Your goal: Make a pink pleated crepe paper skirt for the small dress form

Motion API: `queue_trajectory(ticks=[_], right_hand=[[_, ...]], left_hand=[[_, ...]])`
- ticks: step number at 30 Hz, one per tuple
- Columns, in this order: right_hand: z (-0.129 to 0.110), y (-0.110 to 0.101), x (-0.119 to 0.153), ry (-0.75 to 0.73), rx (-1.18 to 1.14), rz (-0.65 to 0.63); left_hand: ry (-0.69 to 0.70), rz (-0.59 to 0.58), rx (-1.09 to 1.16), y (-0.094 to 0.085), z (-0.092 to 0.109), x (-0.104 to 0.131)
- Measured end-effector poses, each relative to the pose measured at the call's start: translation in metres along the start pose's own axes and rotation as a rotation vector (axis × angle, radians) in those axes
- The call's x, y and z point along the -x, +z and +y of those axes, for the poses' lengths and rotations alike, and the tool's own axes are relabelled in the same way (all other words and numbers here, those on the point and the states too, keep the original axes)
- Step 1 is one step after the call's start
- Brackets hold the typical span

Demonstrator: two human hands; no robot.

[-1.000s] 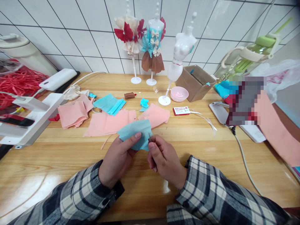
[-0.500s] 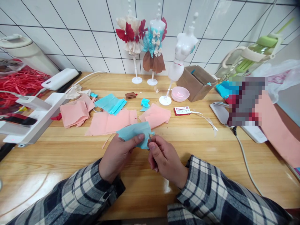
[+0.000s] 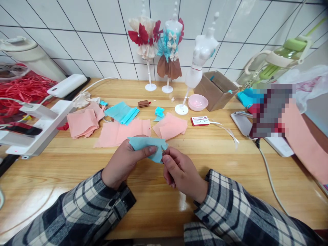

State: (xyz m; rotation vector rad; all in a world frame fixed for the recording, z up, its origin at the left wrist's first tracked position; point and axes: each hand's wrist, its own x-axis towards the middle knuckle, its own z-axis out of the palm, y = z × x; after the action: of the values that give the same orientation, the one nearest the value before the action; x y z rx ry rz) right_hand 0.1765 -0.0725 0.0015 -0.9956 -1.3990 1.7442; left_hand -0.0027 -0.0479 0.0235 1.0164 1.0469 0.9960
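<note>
In the head view, the left hand (image 3: 120, 162) pinches a light-blue piece of paper (image 3: 143, 143) between thumb and fingers, in front of the person and above the surface (image 3: 153, 205). The right hand (image 3: 183, 171) is closed on a small tool (image 3: 163, 151), mostly hidden by the fingers, its tip at the paper's right edge.

Farther back, an open cardboard box (image 3: 214, 95) stands tilted toward the viewer; a blue scrap (image 3: 230, 91) sits on its rim and another blue bit shows inside, the rest too dark to tell. Just beside it is a shallow pink bowl (image 3: 198, 107), its contents too small to make out. A white ribbon (image 3: 224, 126) trails from a small red-and-white box (image 3: 201, 121). At the left, red shredded strands (image 3: 23, 92) lie heaped near a lidded tumbler (image 3: 33, 58), contents hidden. At the right, a see-through bottle (image 3: 289, 51) shows a green insert under its green lid.
</note>
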Motion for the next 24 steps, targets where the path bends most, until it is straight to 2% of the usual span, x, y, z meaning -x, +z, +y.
queue_trajectory(ticks=[5, 11, 18, 24], right_hand=[[-0.0003, 0.0014, 0.0011, 0.020, -0.029, -0.013], [0.0052, 0.0025, 0.0019, 0.021, -0.044, -0.020], [0.0049, 0.0026, 0.0010, 0.007, -0.045, -0.018], [0.0044, 0.0013, 0.0000, 0.016, -0.070, -0.010]], left_hand=[[0.023, -0.010, -0.021, -0.0021, -0.0003, -0.0015], [0.068, 0.169, 0.024, -0.0009, -0.0051, -0.0019], [0.024, 0.096, -0.096, 0.0026, -0.0075, -0.0006], [0.053, 0.072, -0.035, 0.0011, -0.0053, -0.0015]])
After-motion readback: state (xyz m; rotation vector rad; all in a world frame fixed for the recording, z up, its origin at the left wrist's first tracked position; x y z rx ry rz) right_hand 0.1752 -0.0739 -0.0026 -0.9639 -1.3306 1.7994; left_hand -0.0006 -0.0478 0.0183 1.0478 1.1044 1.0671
